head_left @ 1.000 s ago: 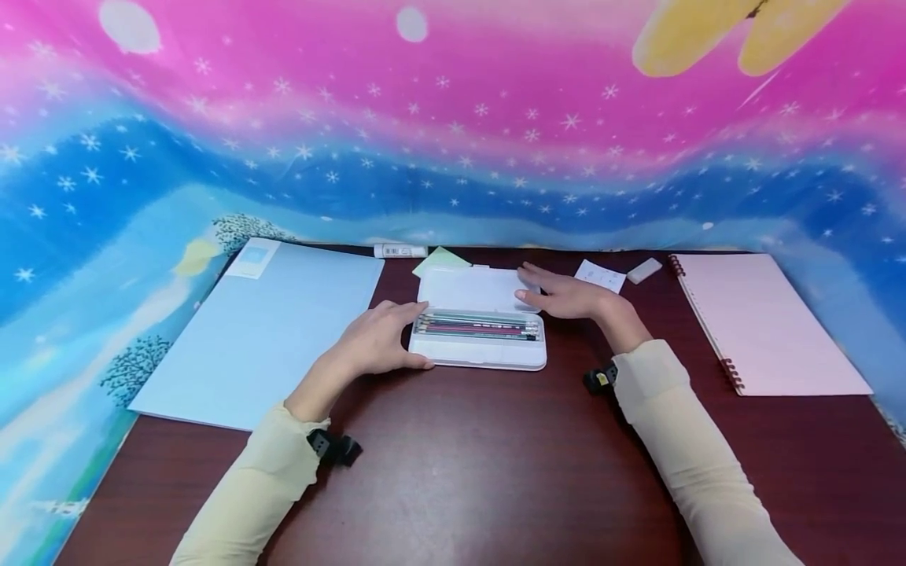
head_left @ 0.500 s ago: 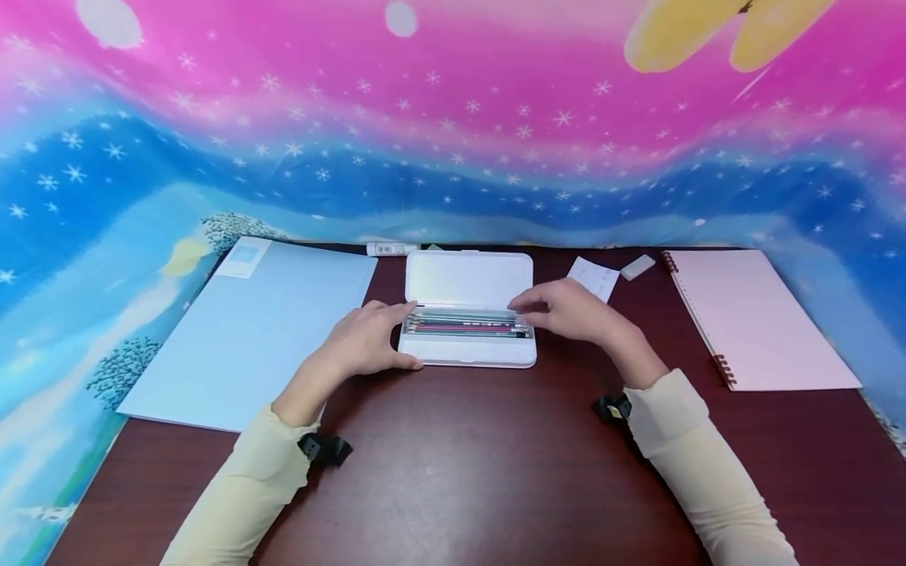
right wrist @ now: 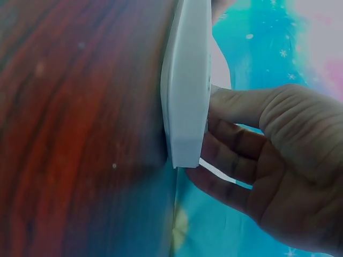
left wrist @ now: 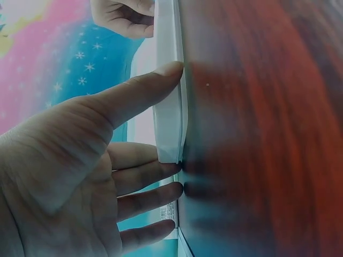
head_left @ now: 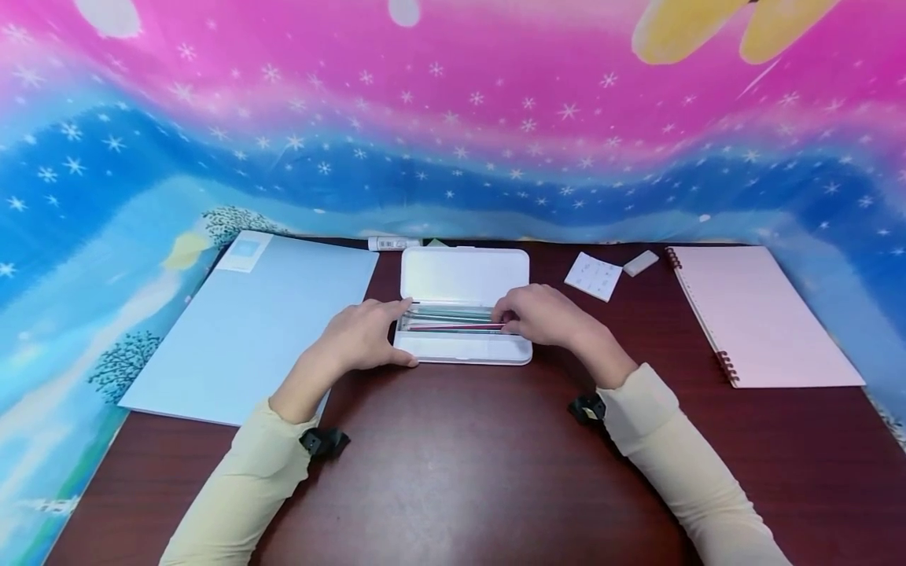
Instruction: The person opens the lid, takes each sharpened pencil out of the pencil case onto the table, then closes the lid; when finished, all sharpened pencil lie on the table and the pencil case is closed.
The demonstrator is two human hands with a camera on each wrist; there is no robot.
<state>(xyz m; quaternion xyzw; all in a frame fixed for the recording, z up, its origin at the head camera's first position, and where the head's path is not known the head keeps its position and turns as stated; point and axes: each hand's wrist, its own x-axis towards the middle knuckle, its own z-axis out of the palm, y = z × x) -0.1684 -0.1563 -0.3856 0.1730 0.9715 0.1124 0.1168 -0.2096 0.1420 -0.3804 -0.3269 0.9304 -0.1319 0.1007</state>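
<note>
A white pencil case (head_left: 462, 350) lies with its lid raised on the dark wooden table, and several pencils (head_left: 453, 316) are in its tray. My left hand (head_left: 357, 336) holds the case's left end, the thumb at the front side and the forefinger near the hinge. In the left wrist view the thumb (left wrist: 144, 88) presses the white side wall. With fingertips inside the tray's right end, my right hand (head_left: 545, 316) pinches a red pencil (head_left: 460, 326), which slants slightly across the others. The right wrist view hides those fingertips behind the case wall (right wrist: 187, 96).
A large light-blue folder (head_left: 276, 322) lies left, a pink spiral notebook (head_left: 771, 322) right. Behind the case are a glue stick (head_left: 394, 244) and a green paper corner (head_left: 435, 243). A small printed paper (head_left: 594, 275) and a white eraser (head_left: 641, 262) lie back right.
My right hand left the lid, which now leans farther back, and moved down and left into the tray. The red pencil's right end has shifted upward. My left hand stays on the case.
</note>
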